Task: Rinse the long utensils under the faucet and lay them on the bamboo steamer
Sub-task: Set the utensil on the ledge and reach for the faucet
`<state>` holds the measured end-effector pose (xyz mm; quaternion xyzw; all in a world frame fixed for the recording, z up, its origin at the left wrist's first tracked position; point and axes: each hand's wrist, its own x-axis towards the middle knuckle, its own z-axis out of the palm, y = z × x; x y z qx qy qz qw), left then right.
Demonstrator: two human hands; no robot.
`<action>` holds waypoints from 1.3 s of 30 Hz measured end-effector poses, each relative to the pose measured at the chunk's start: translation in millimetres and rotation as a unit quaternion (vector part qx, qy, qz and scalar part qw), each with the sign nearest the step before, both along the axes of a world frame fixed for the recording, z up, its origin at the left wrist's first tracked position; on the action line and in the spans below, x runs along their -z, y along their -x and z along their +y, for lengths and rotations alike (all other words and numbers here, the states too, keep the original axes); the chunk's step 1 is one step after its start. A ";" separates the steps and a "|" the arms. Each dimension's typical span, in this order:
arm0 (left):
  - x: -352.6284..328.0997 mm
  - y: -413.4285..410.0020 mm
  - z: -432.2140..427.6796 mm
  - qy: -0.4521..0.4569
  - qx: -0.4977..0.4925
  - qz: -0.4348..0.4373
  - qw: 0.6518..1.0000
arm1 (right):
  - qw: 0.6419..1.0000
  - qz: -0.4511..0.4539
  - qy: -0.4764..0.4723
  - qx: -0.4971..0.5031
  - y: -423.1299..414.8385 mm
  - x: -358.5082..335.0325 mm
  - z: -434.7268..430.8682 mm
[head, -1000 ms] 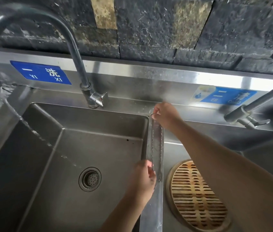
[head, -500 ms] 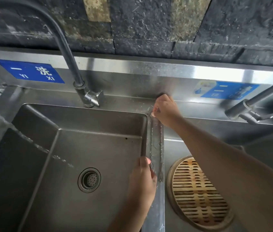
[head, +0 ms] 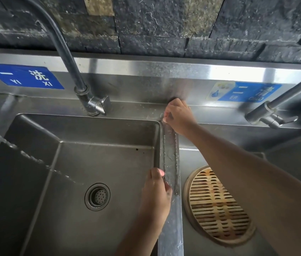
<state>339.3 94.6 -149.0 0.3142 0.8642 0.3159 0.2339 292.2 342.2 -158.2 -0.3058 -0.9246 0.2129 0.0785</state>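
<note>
Two long thin metal utensils (head: 170,156), twisted like skewers, are lying lengthwise on the wet steel divider (head: 172,235) between the sink (head: 94,156) and the neighbouring basin, one along each edge of the strip. The right hand (head: 178,117) is reaching to their far ends by the back ledge, its fingertips pinched together there, apparently on the tips, though exactly what they are clamping is too small to tell. The left hand (head: 157,193) is working at the near end, thumb up against the left utensil and fingers curled around it; whether it is properly gripping or only pressing is hard to say.

Holding both ends at once probably makes sense because the rods are slim, slippery and lying flat on a narrow ledge, so a one-handed pick would likely let them roll into either basin. The faucet (head: 66,58) is swung left, and its stream (head: 35,161) is falling slantwise into the far left of the sink, well apart from the utensils, so they are presumably being gathered for carrying into the water. The steamer (head: 218,206) is sitting in the right basin just beside the divider, empty, close enough for a short move afterwards. Rinsing does not appear to be started yet
</note>
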 end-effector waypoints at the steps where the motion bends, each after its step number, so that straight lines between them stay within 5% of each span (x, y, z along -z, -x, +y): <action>1: 0.0 0.5 -0.2 -0.001 -0.001 -0.003 1.000 | 1.000 0.000 0.001 0.000 0.4 -0.8 -0.3; 21: -11.2 16.7 -17.5 -0.025 -0.011 -0.055 0.998 | 0.997 0.016 0.065 0.026 -4.3 -32.2 -21.4; 31: -71.2 149.1 -63.9 -0.033 -0.009 0.018 0.999 | 0.994 0.054 0.100 -0.009 42.1 -86.9 -105.8; 39: -101.8 246.8 -72.2 -0.056 0.013 0.090 0.994 | 0.958 0.124 0.239 0.103 102.5 -91.9 -153.4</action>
